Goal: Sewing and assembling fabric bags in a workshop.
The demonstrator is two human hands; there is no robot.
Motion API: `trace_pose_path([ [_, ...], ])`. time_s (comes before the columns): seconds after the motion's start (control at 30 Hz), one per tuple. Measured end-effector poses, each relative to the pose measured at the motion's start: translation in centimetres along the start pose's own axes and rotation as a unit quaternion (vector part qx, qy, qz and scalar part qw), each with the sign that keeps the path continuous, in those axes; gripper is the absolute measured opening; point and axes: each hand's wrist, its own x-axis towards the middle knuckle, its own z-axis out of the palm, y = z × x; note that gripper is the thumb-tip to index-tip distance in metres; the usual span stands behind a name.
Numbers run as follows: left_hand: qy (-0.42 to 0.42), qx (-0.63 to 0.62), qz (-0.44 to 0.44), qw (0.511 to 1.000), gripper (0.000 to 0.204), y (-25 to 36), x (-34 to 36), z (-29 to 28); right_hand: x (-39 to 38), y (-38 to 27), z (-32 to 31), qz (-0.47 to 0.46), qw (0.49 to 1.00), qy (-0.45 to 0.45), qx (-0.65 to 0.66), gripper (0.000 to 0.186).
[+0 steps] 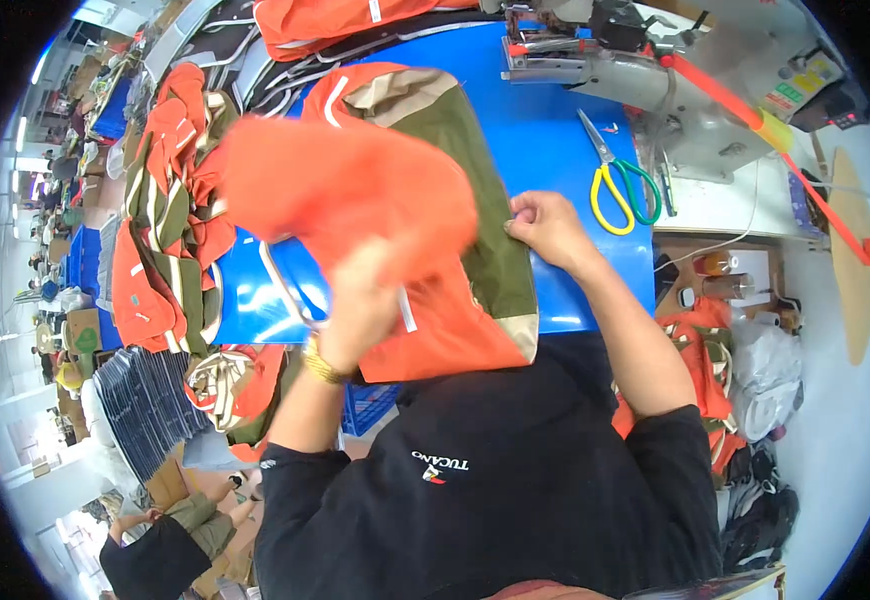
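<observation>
A sewn fabric piece [500,270] in orange, olive green and beige lies over the blue tabletop [555,150] and hangs past its near edge. My left hand [360,305], a gold-coloured band on its wrist, is closed on a raised orange part [345,190] of the fabric. Motion smears that part and hides most of the fingers. At the olive panel's right edge, my right hand [547,228] pinches with thumb and fingers. Scissors [610,180] with one yellow and one green handle lie beyond the right hand, blades partly spread.
Orange and olive pieces [160,220] are heaped at the table's left. A sewing machine [645,90] stands at the far right, with a red bar [725,95] slanting from it. Dark stacked sheets [145,410] lie lower left. A person [160,555] is at lower left.
</observation>
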Motion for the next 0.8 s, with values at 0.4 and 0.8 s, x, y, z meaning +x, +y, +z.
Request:
trace_pose_path([
  [0.4,-0.119,-0.004,0.008,0.993,0.029,0.6,6.9,-1.2,-1.1,0.0,-0.5,0.049,0.959,-0.013,0.28,0.01],
  [0.8,-0.262,0.086,0.037,0.96,0.025,0.4,11.2,-0.8,-1.0,-0.3,-1.0,0.057,0.957,-0.012,0.285,0.038],
])
